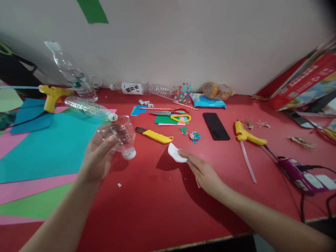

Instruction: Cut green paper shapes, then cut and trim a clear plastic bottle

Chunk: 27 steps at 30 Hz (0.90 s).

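Observation:
My left hand [101, 150] is closed around a small clear plastic bottle [126, 129], tilted so that its white cap points down toward the table. It looks like a cut-off top part, though the far end blurs against the hand. In my right hand [203, 171] a white folded piece [176, 153], perhaps tissue or paper, is pinched between thumb and fingers, just above the red table [147, 210]. Between and beyond the hands lies a yellow utility knife [157, 136]. Past it are yellow-and-orange-handled scissors [181, 117] on small coloured paper sheets [160, 119].
Coloured paper sheets [52, 150] cover the left, with a yellow glue gun [51, 98] and bottles [89, 106] behind. To the right lie a black phone [216, 126], another glue gun [246, 134] with its cord, and a purple power strip [296, 175]. Star confetti [183, 92] is near the wall.

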{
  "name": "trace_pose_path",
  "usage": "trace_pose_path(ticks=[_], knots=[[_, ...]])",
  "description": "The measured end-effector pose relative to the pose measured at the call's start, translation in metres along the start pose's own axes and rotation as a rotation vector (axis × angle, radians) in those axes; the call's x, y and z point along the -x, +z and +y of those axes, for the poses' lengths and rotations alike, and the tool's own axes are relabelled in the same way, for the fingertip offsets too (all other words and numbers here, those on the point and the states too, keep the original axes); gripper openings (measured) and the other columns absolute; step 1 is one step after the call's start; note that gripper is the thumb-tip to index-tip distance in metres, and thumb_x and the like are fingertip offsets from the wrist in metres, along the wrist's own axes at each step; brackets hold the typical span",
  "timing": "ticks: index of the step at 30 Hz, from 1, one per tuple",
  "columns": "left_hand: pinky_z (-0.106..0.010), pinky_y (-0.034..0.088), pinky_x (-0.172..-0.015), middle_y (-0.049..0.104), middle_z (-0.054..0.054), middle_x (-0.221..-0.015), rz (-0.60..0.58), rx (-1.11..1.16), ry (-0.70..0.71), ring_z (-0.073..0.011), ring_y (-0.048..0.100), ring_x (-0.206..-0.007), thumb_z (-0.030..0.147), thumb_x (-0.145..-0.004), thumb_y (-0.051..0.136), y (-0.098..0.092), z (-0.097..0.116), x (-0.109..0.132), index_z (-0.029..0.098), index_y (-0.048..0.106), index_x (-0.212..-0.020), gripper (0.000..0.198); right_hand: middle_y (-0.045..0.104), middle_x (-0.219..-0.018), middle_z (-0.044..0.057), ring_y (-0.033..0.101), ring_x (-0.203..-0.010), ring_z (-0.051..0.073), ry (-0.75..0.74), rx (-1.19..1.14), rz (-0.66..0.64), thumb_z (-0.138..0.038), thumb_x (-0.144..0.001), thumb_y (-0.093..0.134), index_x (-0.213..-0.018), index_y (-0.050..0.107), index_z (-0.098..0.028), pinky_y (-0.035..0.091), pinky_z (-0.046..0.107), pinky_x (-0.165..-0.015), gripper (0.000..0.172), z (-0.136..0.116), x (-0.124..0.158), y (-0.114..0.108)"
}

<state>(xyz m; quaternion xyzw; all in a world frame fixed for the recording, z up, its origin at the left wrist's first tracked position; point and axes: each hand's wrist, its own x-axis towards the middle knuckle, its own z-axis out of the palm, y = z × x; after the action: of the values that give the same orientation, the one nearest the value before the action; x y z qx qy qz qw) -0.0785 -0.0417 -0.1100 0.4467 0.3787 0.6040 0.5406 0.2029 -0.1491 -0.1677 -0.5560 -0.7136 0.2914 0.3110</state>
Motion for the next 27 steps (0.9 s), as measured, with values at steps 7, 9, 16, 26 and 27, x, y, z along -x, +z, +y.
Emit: trace_pose_path(ticks=[7,9,16,26,27], knots=[[-0.031,0.055,-0.077,0.075,-0.005,-0.095,-0.011,0.068,-0.010,-0.0223,0.067,-0.088,0.044,-0.060,0.087,0.022,0.021,0.008,0.019,0.075,-0.095,0.045,0.030,-0.160,0.013,0.022,-0.148,0.032,-0.214,0.228,-0.288,-0.048,-0.096,0.053,-0.152,0.035,-0.012,0.027,0.051,-0.120,0.069,-0.080,-0.023,0.066],[-0.030,0.056,-0.074,0.075,-0.002,-0.089,0.029,0.071,-0.005,-0.0209,0.066,-0.083,0.046,-0.052,0.091,0.028,0.031,0.009,0.020,0.076,-0.088,0.046,0.028,-0.160,0.015,0.020,-0.149,0.029,-0.288,0.257,-0.347,-0.051,-0.096,0.051,-0.151,0.035,-0.007,0.024,0.048,-0.121,0.072,-0.098,-0.039,0.088],[-0.029,0.056,-0.068,0.074,-0.005,-0.094,-0.099,-0.018,0.094,-0.0217,0.066,-0.085,0.044,-0.066,0.083,0.019,0.049,-0.001,0.022,0.073,-0.099,0.041,0.049,-0.150,0.003,0.038,-0.141,0.016,-0.826,0.303,-0.521,-0.029,-0.099,0.051,-0.132,0.059,-0.020,0.030,0.032,-0.117,0.035,-0.107,-0.049,0.121],[-0.029,0.060,-0.072,0.072,-0.006,-0.098,-0.166,-0.062,0.093,-0.0223,0.067,-0.089,0.040,-0.071,0.080,0.005,0.051,-0.008,0.018,0.073,-0.099,0.036,0.060,-0.140,0.001,0.052,-0.132,0.020,-0.196,0.029,-0.100,-0.012,-0.099,0.035,-0.141,0.052,-0.033,0.039,0.045,-0.113,0.050,-0.035,-0.024,0.027],[-0.030,0.060,-0.074,0.072,-0.006,-0.099,-0.173,-0.062,0.082,-0.0229,0.067,-0.091,0.040,-0.072,0.079,0.002,0.049,-0.010,0.017,0.073,-0.100,0.037,0.056,-0.144,0.005,0.048,-0.135,0.022,-0.145,0.058,-0.094,-0.015,-0.100,0.035,-0.144,0.050,-0.028,0.036,0.047,-0.114,0.048,-0.031,-0.023,0.017]])
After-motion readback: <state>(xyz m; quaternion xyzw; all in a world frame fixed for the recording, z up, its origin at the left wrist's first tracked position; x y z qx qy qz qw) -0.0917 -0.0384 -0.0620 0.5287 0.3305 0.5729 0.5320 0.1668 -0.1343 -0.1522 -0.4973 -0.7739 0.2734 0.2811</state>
